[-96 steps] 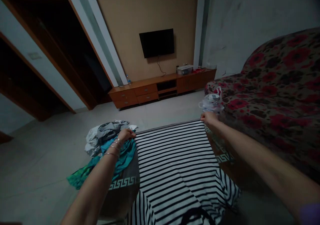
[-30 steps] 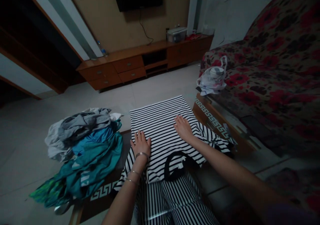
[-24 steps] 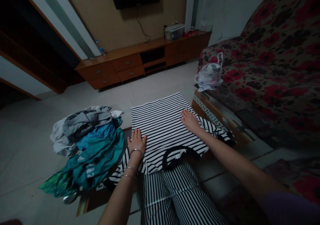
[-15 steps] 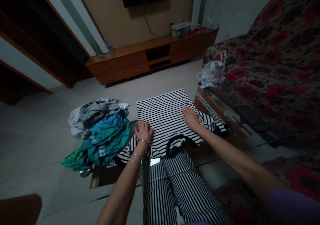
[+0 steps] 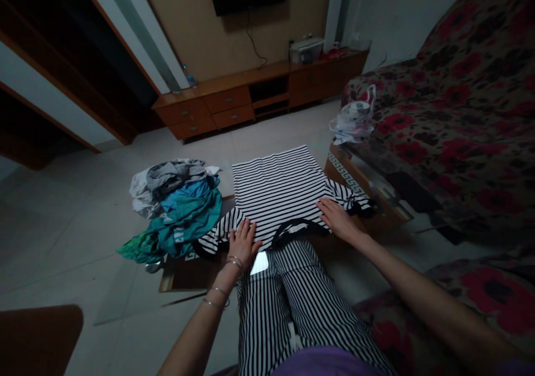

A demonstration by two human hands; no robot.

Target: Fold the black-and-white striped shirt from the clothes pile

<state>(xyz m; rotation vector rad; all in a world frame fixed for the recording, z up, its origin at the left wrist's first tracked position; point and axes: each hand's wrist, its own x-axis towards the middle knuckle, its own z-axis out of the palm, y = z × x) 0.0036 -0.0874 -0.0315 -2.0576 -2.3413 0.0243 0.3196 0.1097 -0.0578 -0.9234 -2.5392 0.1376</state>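
A black-and-white striped T-shirt (image 5: pixel 280 184) lies spread out on the low glass-topped table (image 5: pixel 181 276), its dark neckline toward me and its hem at the far side. My left hand (image 5: pixel 243 244) rests flat on the shirt near the left shoulder, fingers apart. On the other side, my right hand (image 5: pixel 337 218) lies with fingers stretched out at the right shoulder, beside the sleeve. Both sleeves reach out sideways with dark cuffs. Neither hand grips the fabric.
A heap of clothes (image 5: pixel 184 203), grey, blue and green, sits left of the shirt. At the table's far right stands a plastic bag (image 5: pixel 353 125) with a round container. A floral sofa (image 5: pixel 409 120) runs along the right. A wooden TV cabinet (image 5: pixel 229 103) lines the wall.
Both hands have slid toward me over the shirt, from its body to the shoulders, the right one also a little outward. The camera view has shifted slightly.
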